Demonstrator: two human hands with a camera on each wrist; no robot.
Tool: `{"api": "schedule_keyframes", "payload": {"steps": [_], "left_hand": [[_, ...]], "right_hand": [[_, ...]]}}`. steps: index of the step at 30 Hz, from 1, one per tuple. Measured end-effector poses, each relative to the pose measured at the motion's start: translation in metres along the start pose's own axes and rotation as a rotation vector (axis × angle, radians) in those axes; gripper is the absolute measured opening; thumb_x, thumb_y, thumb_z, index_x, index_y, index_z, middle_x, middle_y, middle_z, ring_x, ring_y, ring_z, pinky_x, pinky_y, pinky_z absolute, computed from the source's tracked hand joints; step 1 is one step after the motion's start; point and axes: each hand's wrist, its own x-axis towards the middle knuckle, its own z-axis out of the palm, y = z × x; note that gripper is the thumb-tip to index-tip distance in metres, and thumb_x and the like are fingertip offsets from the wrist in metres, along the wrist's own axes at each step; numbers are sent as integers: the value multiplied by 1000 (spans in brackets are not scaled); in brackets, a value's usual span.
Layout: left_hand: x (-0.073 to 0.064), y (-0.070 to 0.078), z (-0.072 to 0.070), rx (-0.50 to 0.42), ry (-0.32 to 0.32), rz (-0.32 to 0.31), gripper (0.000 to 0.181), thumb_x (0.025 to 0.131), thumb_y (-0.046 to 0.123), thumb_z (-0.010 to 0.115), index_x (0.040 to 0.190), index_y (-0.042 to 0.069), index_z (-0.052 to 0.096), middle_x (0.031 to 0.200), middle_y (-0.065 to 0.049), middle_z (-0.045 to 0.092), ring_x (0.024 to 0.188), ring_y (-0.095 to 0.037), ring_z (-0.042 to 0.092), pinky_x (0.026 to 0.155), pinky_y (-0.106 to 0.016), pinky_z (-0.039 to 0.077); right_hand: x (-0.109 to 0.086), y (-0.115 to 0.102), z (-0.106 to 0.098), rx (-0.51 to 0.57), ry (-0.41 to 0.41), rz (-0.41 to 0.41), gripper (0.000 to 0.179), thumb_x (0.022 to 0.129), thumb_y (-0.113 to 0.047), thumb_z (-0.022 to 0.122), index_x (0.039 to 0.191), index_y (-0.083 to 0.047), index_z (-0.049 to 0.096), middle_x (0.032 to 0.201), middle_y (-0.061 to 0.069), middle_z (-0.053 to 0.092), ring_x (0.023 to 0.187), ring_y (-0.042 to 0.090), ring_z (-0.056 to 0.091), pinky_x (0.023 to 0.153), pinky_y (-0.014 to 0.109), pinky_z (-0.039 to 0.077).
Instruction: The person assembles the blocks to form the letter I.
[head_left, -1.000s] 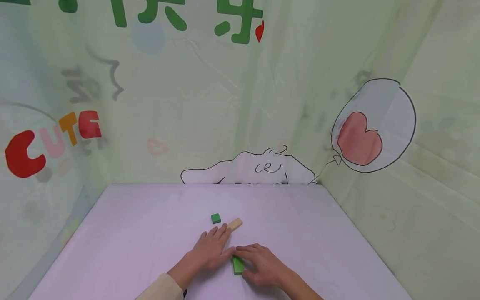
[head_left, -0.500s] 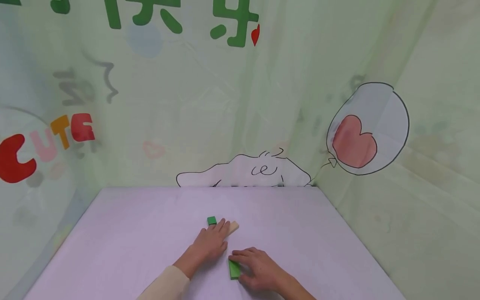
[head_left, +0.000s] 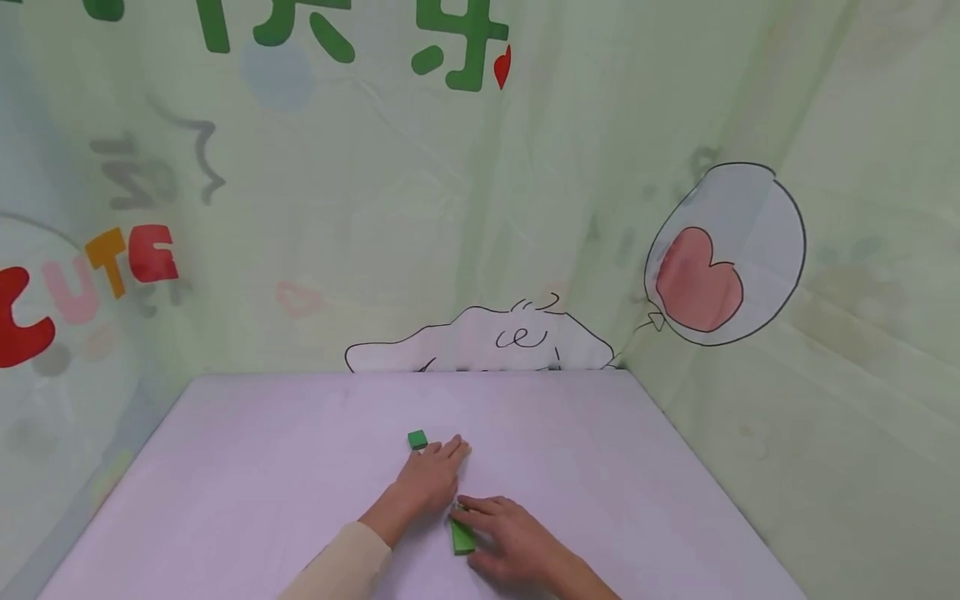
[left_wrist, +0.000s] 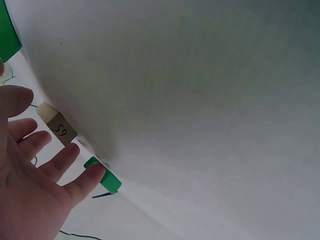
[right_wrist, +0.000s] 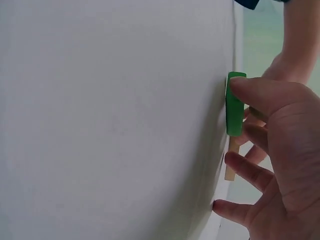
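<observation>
My left hand (head_left: 431, 477) reaches out over a pale wooden block (head_left: 467, 450), fingers extended and covering most of it in the head view. In the left wrist view this wooden block (left_wrist: 57, 125) shows dark numerals on its end, and its edge lies by the fingertips. A small dark green block (head_left: 417, 439) sits just beyond, one fingertip overlapping the same green block (left_wrist: 111, 181) in the left wrist view. My right hand (head_left: 513, 540) holds a light green oblong block (head_left: 462, 537), thumb at the near end and fingers at the far end.
A pale lilac table top (head_left: 285, 483) spreads around the hands. Behind it hangs a printed curtain (head_left: 375, 208), with another curtain side (head_left: 825, 400) along the right edge.
My left thumb has drawn away from the light green block's far end. The left hand has shifted over the wooden block, hiding more of it. The right hand stays at the light green block.
</observation>
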Motion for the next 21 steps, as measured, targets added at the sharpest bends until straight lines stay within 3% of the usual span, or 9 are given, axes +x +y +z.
{"api": "schedule_keyframes", "payload": {"steps": [3, 9, 17, 21], "left_hand": [[1, -1, 2, 7, 2, -2, 51, 105, 21, 53, 155, 19, 46, 162, -4, 45, 142, -33, 51, 109, -59, 47], [1, 1, 5, 39, 14, -8, 50, 104, 19, 52, 154, 18, 48, 159, -5, 49, 139, -32, 53, 109, -57, 47], [-1, 11, 1, 149, 66, 8, 50, 99, 22, 62, 146, 10, 55, 132, -8, 60, 111, -27, 60, 95, -44, 54], [-1, 12, -2, 121, 56, 7, 49, 96, 23, 66, 142, 8, 58, 124, -10, 60, 100, -25, 62, 87, -40, 56]], "right_hand": [[-3, -3, -1, 18, -12, 15, 54, 94, -41, 71, 146, -37, 58, 154, -14, 52, 138, 17, 53, 111, 47, 47], [-10, -7, 0, 11, 8, -31, 45, 96, -34, 69, 140, -30, 65, 152, -13, 55, 137, 16, 54, 109, 44, 49], [-13, -7, 0, -38, 50, -82, 43, 96, -30, 68, 139, -26, 67, 152, -9, 56, 134, 17, 56, 108, 41, 50], [-13, -8, 1, -25, 28, -54, 44, 96, -31, 68, 139, -27, 66, 153, -11, 55, 135, 16, 55, 108, 41, 50]]}}
